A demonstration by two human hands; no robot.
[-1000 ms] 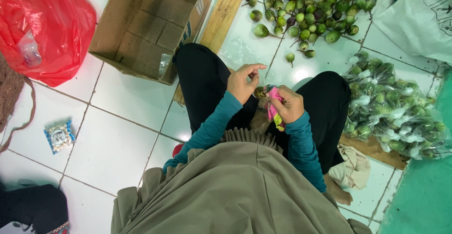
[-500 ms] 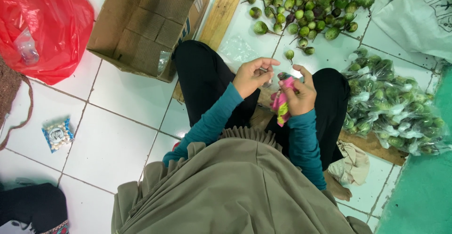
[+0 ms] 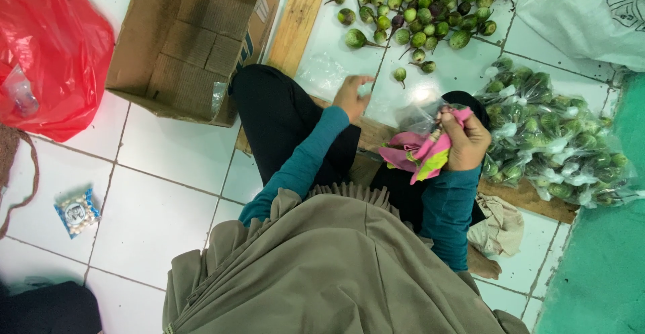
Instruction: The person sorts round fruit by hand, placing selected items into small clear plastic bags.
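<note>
We see a shiny red plastic bag [image 3: 50, 52] lying crumpled far to the left of the cardboard box [image 3: 195, 38], and a small see-through packet of pale sweets [image 3: 77, 212] sits on the white tiles [image 3: 161, 193] below and left of the box. The box is brown, open on top and tipped on its side, so its ribbed inside faces us. Just right of the box lies a flat wooden plank [image 3: 299, 18]. Further right, the left hand [image 3: 353, 95] is stretched out with fingers spread, holding nothing, pointing toward the pile of little round green and purple eggplants [image 3: 416, 5] lying loose on the floor. The right hand [image 3: 463, 139] is closed around a thin clear plastic bag [image 3: 420, 115] and some soft pink and yellow cloth [image 3: 420, 156], held up over the lap. Farthest right of the box is a heap of bagged eggplants [image 3: 551, 146], smooth and tied shut, kept apart from the loose ones.
</note>
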